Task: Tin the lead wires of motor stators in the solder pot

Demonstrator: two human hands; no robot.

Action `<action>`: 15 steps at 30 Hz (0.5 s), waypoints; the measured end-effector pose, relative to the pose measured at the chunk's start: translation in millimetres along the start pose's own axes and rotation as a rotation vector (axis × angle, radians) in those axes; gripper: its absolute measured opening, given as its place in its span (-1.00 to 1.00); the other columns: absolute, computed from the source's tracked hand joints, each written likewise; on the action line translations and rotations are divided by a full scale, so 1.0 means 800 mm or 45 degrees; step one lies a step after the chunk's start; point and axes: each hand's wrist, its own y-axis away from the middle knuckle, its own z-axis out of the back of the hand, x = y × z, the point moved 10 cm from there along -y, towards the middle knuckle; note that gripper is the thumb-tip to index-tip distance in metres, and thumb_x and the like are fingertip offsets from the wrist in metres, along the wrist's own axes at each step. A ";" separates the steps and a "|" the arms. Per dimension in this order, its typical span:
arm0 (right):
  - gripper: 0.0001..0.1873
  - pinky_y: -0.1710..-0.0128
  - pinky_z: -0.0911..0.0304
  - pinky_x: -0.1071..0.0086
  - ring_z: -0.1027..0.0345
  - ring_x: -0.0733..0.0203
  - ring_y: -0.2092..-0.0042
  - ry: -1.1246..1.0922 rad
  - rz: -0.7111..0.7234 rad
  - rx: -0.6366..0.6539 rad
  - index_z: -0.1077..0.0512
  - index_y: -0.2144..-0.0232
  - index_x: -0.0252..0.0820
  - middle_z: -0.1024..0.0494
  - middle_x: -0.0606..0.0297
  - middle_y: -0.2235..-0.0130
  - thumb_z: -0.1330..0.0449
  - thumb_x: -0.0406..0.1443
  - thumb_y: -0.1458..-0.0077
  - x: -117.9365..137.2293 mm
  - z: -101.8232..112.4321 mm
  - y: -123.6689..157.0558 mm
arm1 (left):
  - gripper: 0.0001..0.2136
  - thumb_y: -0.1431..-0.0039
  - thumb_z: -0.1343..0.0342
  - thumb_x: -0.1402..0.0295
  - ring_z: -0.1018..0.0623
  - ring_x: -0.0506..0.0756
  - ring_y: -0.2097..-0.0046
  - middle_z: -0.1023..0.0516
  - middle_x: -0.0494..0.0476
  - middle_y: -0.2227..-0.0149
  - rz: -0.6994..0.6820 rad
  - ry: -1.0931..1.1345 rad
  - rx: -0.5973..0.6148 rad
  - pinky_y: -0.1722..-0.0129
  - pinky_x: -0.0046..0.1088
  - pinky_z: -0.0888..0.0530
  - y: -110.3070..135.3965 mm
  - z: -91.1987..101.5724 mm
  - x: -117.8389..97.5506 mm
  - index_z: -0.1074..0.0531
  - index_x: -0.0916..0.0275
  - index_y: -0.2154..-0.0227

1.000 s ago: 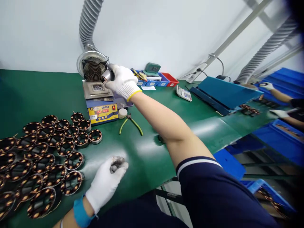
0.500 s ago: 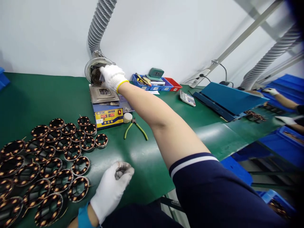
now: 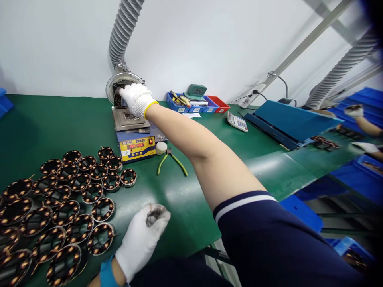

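My right hand (image 3: 137, 99), in a white knitted glove with a yellow cuff, reaches over the metal top plate (image 3: 119, 119) of a blue-and-yellow solder pot (image 3: 137, 147). Its fingers are closed, and a small greyish piece partly shows beneath them; I cannot make out what it is. Behind the fingers is the round fume hood (image 3: 110, 85). My left hand (image 3: 143, 235), in a smudged white glove, hovers near the front of the bench with fingers curled to the thumb and nothing visible in them. Several copper-wound stators (image 3: 101, 239) stand to its left.
Green-handled cutters (image 3: 178, 164) lie beside a round white pad (image 3: 161, 148). Farther back are blue bins (image 3: 181, 107), a red bin (image 3: 218, 104), a clock (image 3: 197, 90) and a calculator (image 3: 237, 121). A co-worker's gloved hand (image 3: 354, 111) shows at far right, beyond a blue panel (image 3: 296, 121).
My right hand has shifted slightly left over the solder pot. My left hand keeps its curled pose. At far right, the co-worker's hand has moved and now holds a dark ring-like part.
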 end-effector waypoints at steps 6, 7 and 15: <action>-0.45 0.00 -0.29 0.03 -0.28 -0.15 -0.10 -0.007 -0.018 -0.004 -0.29 -0.12 -0.19 -0.37 0.06 -0.09 -0.15 -0.41 -0.04 0.001 0.007 0.005 | -0.48 -0.05 -0.12 -0.11 -0.35 0.00 0.39 -0.43 0.10 0.35 -0.009 0.020 -0.007 0.39 -0.45 -0.31 -0.001 0.001 -0.003 -0.41 0.32 0.24; -0.45 0.00 -0.29 0.04 -0.29 -0.13 -0.10 -0.012 -0.018 -0.011 -0.29 -0.12 -0.18 -0.37 0.07 -0.09 -0.16 -0.39 -0.04 -0.001 0.011 0.007 | -0.48 -0.04 -0.12 -0.12 -0.35 0.00 0.39 -0.42 0.10 0.36 -0.015 0.018 -0.018 0.39 -0.45 -0.31 -0.001 0.003 -0.004 -0.41 0.32 0.25; -0.47 0.05 -0.35 0.06 -0.37 -0.11 0.00 -0.226 -0.146 -0.290 -0.34 -0.05 -0.10 -0.46 0.13 0.01 -0.21 -0.12 -0.01 -0.044 0.072 0.050 | -0.36 0.05 -0.18 -0.14 -0.43 0.05 0.36 -0.49 0.19 0.29 -0.027 0.051 -0.171 0.37 -0.40 -0.38 0.000 0.019 -0.008 -0.39 0.36 0.12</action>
